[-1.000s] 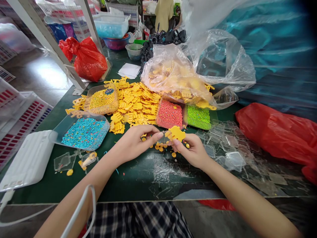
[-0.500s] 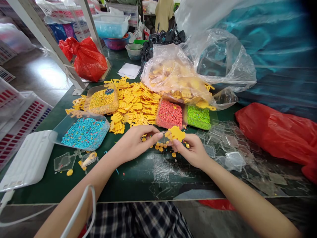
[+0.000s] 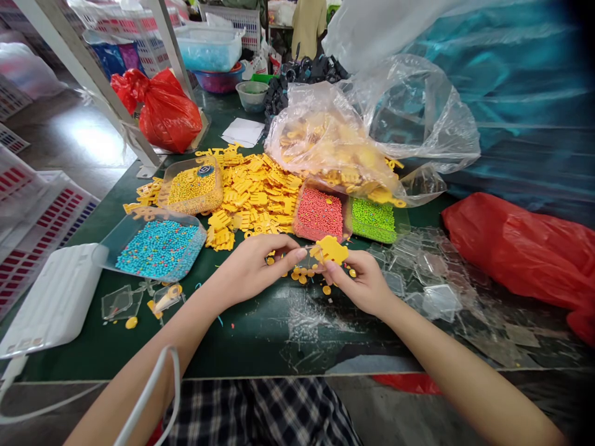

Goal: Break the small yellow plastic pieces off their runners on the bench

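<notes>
My right hand [image 3: 360, 279] pinches a flat yellow plastic piece [image 3: 331, 249] between thumb and fingers, above the front middle of the table. Close on its left, my left hand [image 3: 260, 267] is closed on a clear plastic piece [image 3: 312, 257], which meets the yellow one; whether the two are joined I cannot tell. Small yellow discs [image 3: 303, 272] lie on the table under my fingers. Just beyond are a tub of red beads [image 3: 320, 212] and a tub of green beads [image 3: 372, 219]. A heap of yellow plastic pieces [image 3: 258, 192] spreads behind my left hand.
Tubs of blue beads [image 3: 155, 248] and yellow beads [image 3: 191, 189] stand left. Clear plastic squares [image 3: 437, 272] lie right, beside a red bag [image 3: 520, 248]. A clear bag of yellow pieces [image 3: 334, 142] slumps behind. A white power bank [image 3: 51, 297] with a cable sits at the left edge.
</notes>
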